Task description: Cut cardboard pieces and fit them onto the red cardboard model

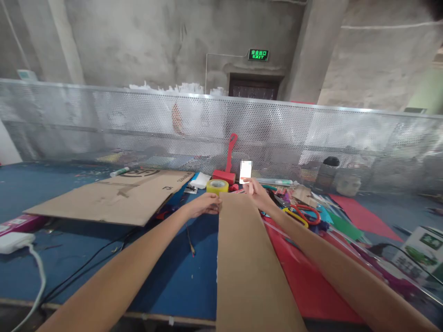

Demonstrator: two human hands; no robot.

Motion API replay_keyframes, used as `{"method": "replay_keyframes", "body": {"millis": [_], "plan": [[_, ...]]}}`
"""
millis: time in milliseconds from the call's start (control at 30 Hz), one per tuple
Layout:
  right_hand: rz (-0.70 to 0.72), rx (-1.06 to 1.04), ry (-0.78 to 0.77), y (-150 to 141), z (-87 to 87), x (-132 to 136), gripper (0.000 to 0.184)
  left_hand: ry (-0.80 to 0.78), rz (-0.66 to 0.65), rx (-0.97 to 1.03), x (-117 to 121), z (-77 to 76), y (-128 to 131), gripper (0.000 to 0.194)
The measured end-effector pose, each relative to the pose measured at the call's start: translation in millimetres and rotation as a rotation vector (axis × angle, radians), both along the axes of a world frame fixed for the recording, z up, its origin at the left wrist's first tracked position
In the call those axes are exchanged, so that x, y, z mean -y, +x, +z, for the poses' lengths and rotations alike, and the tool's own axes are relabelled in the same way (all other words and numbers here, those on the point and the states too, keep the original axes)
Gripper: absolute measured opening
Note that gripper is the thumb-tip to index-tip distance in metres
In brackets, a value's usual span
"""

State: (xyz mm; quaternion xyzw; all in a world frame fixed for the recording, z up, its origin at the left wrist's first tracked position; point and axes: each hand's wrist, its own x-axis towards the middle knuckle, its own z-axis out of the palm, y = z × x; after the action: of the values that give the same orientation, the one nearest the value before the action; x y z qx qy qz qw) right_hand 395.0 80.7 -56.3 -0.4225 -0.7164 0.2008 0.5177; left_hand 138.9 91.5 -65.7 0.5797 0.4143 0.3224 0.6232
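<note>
A long brown cardboard strip [249, 258] runs from the near table edge away from me. My left hand [206, 204] is closed on its far left corner, thumb and fingers pinching the edge. At the far right end of the strip is my right hand [255, 190], with a finger stretched out against the lit screen of a phone [245, 171] propped upright. Whether this hand also touches the cardboard I cannot tell. Just beyond my left hand lies a roll of yellow tape [217, 186]. Behind it stands a red tape dispenser [224, 175], its handle pointing up.
A large cardboard sheet [114, 193] lies at the left, a marker [119, 172] by its far edge. Scissors [308, 215], coloured paper and a red sheet [308, 281] crowd the right. A white cable [41, 272] is at the near left. A perforated metal panel [145, 120] spans the back.
</note>
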Motion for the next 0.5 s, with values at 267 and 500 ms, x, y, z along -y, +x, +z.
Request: {"method": "replay_keyframes", "body": {"millis": [267,500], "plan": [[0.111,-0.308,-0.348,-51.7,-8.3,-10.5,0.027,-0.075,-0.018,-0.024,7.1,-1.4,9.2,0.042],[0.156,-0.193,-0.205,-41.6,-9.2,-3.8,0.03,-0.08,0.035,-0.003,5.4,-3.3,17.3,0.038]]}}
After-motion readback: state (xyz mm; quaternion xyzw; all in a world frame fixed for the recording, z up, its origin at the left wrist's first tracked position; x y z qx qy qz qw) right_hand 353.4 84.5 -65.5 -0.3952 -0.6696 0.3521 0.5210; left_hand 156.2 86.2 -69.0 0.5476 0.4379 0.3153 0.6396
